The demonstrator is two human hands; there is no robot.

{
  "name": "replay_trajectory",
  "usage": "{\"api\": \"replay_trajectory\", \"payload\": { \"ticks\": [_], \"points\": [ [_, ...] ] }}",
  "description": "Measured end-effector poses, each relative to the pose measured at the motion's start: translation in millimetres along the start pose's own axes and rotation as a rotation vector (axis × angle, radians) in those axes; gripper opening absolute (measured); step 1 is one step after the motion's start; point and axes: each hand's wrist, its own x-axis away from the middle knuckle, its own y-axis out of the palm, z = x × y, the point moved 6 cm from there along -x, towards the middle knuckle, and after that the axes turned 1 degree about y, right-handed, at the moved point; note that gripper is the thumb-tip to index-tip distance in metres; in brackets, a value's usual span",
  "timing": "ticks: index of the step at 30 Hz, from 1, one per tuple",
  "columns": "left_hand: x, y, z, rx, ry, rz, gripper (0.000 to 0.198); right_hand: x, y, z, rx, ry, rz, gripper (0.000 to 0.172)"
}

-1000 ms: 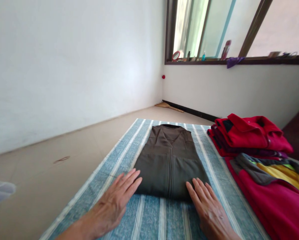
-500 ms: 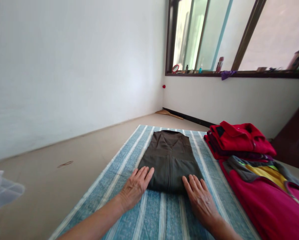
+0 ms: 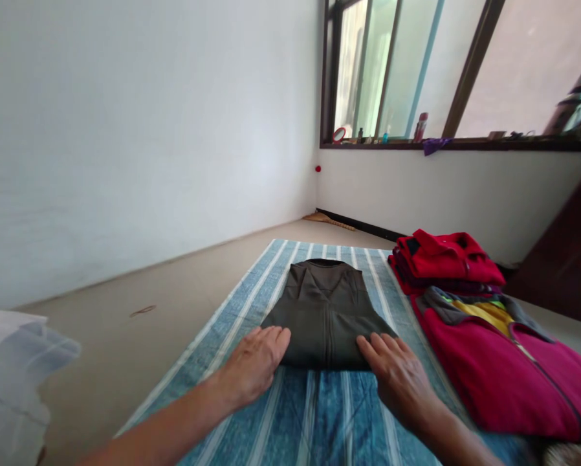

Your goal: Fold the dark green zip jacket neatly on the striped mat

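The left hand (image 3: 254, 364) and right hand (image 3: 396, 375) lie flat, grip released, touching the folded jacket (image 3: 325, 309), which lies lengthwise near-to-far, collar far.

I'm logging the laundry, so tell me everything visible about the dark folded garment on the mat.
The dark garment is olive-brown, of soft matt cloth, folded into a neat rectangle with a V-shaped collar at the far end and a centre seam or zip down its front. It lies flat on the blue striped mat. The left hand and right hand rest palm-down at its near corners, fingertips on its edge.
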Motion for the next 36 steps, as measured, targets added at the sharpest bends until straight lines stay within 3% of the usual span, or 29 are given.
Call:
{"api": "replay_trajectory", "payload": {
  "ticks": [3, 5, 8, 13, 22, 31, 36],
  "points": [
    [61.6, 33.6, 24.5, -0.057, 0.026, -0.051, 0.080, 61.0, -17.2, -24.6, 0.000, -0.125, 0.226, 0.041],
    [94.6, 58.3, 39.7, -0.091, 0.076, -0.070, 0.085, 95.3, -18.0, -39.2, 0.026, -0.190, 0.303, 0.036],
    [119.2, 73.7, 50.4, -0.144, 0.102, 0.085, 0.085, 121.7, -12.1, -50.3, 0.090, -0.228, 0.324, 0.038],
    [123.1, 65.4, 52.1, -0.190, 0.124, 0.322, 0.080, 126.6, -3.4, -51.1, 0.136, -0.233, 0.265, 0.046],
    [130.2, 63.5, 53.3, -0.248, 0.135, 0.443, 0.075, 140.4, 18.5, -51.4, 0.199, -0.288, 0.301, 0.047],
    [129.8, 54.6, 53.2, -0.168, 0.140, 0.413, 0.088, 143.8, 19.1, -42.8, 0.118, -0.253, 0.346, 0.052],
    [137.0, 43.1, 45.3, -0.035, 0.181, 0.390, 0.092, 151.2, 21.8, -32.3, 0.012, -0.234, 0.364, 0.044]
  ]
}}
